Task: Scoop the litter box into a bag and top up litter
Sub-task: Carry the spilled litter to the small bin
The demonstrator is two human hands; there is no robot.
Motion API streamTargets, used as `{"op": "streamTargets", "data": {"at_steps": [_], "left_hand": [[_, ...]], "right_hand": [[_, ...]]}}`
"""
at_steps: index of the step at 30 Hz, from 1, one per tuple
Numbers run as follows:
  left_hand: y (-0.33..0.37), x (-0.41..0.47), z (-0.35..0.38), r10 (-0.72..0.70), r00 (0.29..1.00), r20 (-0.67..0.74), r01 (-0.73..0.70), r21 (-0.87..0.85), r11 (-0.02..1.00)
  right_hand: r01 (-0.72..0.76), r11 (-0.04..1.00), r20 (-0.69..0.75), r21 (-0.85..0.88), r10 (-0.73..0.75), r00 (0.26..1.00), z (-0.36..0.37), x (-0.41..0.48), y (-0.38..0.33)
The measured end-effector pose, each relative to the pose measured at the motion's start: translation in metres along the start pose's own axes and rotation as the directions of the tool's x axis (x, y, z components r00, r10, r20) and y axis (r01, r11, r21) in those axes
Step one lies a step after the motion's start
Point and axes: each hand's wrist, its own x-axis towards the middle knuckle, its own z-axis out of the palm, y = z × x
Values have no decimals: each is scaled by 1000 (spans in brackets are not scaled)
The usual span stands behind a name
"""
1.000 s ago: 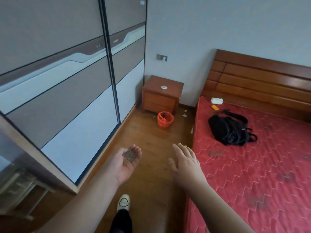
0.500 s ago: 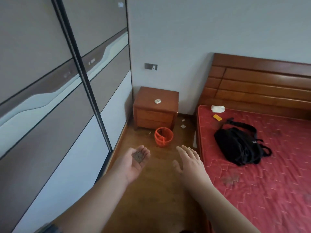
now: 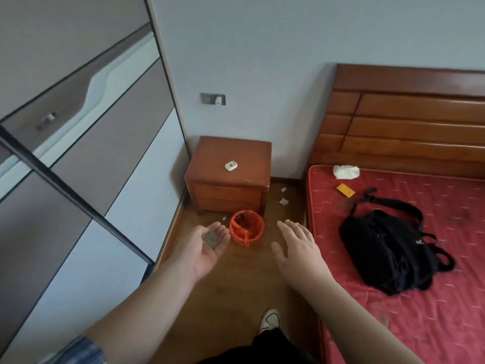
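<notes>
My left hand (image 3: pixel 207 245) is held palm up with a small heap of grey litter grains (image 3: pixel 211 238) cupped in it. Just beyond its fingertips an orange bin (image 3: pixel 246 230) lined with an orange bag stands on the wooden floor, with dark bits inside. My right hand (image 3: pixel 296 248) hovers palm down to the right of the bin, fingers straight and spread, holding nothing. No litter box or scoop is in view.
A wooden nightstand (image 3: pixel 231 177) with a small white case (image 3: pixel 231 165) stands behind the bin. A wardrobe with sliding doors (image 3: pixel 78 164) lines the left. A bed with a red mattress (image 3: pixel 420 285) carries a black bag (image 3: pixel 388 248). Paper scraps (image 3: pixel 283 201) lie on the floor.
I have walked closer to the orange bin. My left hand with the litter now reaches almost to its rim. My right hand stays open beside it.
</notes>
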Motion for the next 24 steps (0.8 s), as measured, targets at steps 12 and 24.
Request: {"op": "streamTargets", "data": {"at_steps": [12, 24], "left_hand": [[12, 177, 102, -121, 971, -208, 103, -95, 990], [20, 431, 103, -273, 927, -256, 270, -50, 962]], "right_hand": [[-61, 998, 219, 1, 59, 974, 19, 218, 63], [-219, 974, 351, -56, 224, 909, 140, 404, 123]]}}
